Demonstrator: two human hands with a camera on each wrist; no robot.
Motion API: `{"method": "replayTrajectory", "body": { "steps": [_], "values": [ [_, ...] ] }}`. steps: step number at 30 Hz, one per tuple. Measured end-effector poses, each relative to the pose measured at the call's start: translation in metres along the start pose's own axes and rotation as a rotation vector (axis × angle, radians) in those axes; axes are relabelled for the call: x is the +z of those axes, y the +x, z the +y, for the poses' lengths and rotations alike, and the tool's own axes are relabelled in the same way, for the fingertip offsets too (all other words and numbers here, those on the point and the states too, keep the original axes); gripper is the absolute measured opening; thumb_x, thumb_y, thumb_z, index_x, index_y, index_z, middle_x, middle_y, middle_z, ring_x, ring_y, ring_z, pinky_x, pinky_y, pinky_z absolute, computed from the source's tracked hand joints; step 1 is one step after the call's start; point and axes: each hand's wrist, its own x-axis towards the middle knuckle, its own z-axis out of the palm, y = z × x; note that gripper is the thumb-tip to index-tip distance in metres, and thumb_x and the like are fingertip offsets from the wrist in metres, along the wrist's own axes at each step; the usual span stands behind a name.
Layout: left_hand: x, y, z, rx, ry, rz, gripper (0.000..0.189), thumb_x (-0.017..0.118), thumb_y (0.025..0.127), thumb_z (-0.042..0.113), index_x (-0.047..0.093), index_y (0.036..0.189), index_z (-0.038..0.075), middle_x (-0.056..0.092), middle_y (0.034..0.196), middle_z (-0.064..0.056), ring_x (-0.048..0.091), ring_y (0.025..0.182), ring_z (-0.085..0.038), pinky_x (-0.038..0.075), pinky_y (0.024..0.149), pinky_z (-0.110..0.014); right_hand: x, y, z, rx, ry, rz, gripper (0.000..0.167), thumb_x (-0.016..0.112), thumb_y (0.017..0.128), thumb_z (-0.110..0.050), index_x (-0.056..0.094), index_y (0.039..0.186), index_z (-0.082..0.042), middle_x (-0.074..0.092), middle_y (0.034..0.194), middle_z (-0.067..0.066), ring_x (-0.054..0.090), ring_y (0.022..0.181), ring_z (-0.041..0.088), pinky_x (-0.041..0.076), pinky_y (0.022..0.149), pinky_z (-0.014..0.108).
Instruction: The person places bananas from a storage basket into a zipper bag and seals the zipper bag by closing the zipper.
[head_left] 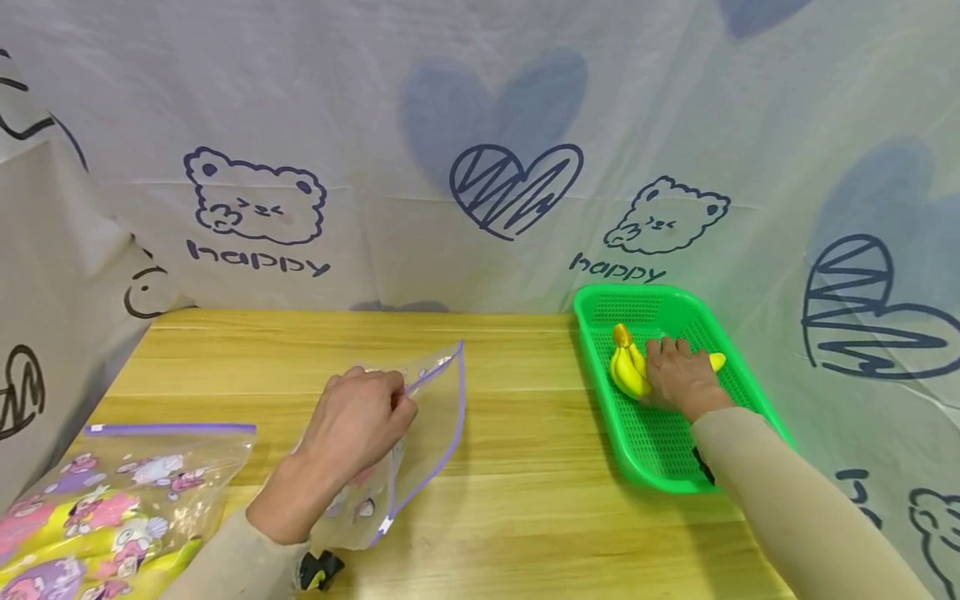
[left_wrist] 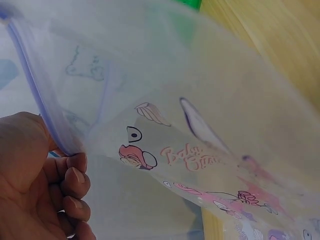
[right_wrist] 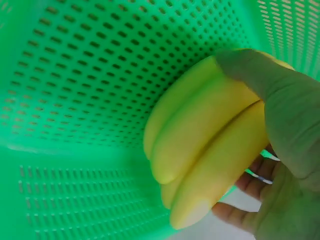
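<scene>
My right grip (head_left: 678,375) reaches down into the green basket (head_left: 663,483) and is clamped on a bunch of bananas (right_wrist: 210,130). From the right wrist I see my thumb (right_wrist: 295,120) lying over the top of the yellow fruit, with my fingers (right_wrist: 235,216) on its lower side; several bananas fan out side by side, their rounded ends pointing away from my palm. The bunch is inside the basket, close to the perforated wall. From the head, part of it shows to the left of my grip, with an orange-brown stem, and a yellow tip (head_left: 717,362) pokes out on the other side; my knuckles cover the middle, so I can't tell whether that tip belongs to the same bunch.

My left grip (head_left: 363,421) is raised over the wooden surface (head_left: 525,500), curled tight and pinching a clear zip bag (head_left: 431,433) by its purple strip (left_wrist: 37,92). The bag's mouth gapes towards the basket, its sides apart, and a white slider (head_left: 386,525) sits at the near end. Pink cartoon prints (left_wrist: 137,157) show on the plastic.

To my left lies a filled bag (head_left: 217,454), more bananas (head_left: 176,560) visible through its printed side. Behind everything hangs a pale cloth (head_left: 375,100) with bears, hearts and "happy" on it.
</scene>
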Motion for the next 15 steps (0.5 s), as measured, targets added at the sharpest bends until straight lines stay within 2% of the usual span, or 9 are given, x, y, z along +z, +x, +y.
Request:
{"method": "replayTrajectory", "body": {
  "steps": [4, 7, 11, 15],
  "values": [
    [0.000, 0.000, 0.000, 0.001, -0.003, 0.001, 0.029, 0.056, 0.093, 0.017, 0.049, 0.065, 0.020, 0.047, 0.060, 0.004, 0.043, 0.064, -0.019, 0.033, 0.066, -0.036, 0.002, -0.003, 0.006, -0.019, 0.011, 0.006, 0.079, 0.083, 0.083, -0.043, 0.045, 0.126, 0.011, 0.055, 0.118, 0.032, 0.054, 0.107, 0.049, 0.047, 0.088, 0.068],
    [0.000, 0.000, -0.001, -0.008, -0.011, -0.004, 0.028, 0.055, 0.093, 0.018, 0.049, 0.065, 0.020, 0.047, 0.060, 0.004, 0.042, 0.064, -0.020, 0.033, 0.066, -0.036, -0.001, -0.004, 0.006, -0.017, 0.032, 0.049, 0.075, 0.080, 0.083, -0.047, 0.047, 0.121, 0.009, 0.056, 0.105, 0.026, 0.055, 0.096, 0.044, 0.048, 0.083, 0.062],
    [-0.001, 0.000, 0.000, -0.028, -0.022, -0.010, 0.028, 0.055, 0.093, 0.018, 0.049, 0.066, 0.020, 0.047, 0.059, 0.004, 0.043, 0.065, -0.020, 0.035, 0.069, -0.037, -0.014, -0.008, -0.002, -0.007, 0.026, 0.151, 0.066, 0.076, 0.083, -0.050, 0.047, 0.110, 0.002, 0.050, 0.091, 0.018, 0.050, 0.085, 0.039, 0.046, 0.075, 0.055],
    [0.001, 0.001, 0.000, -0.036, -0.030, -0.005, 0.027, 0.054, 0.094, 0.018, 0.049, 0.067, 0.020, 0.047, 0.060, 0.003, 0.045, 0.066, -0.020, 0.038, 0.071, -0.039, -0.032, -0.017, -0.018, -0.006, 0.002, 0.299, 0.061, 0.076, 0.082, -0.051, 0.045, 0.101, -0.001, 0.047, 0.086, 0.016, 0.047, 0.080, 0.038, 0.043, 0.069, 0.051]
  ]
}}
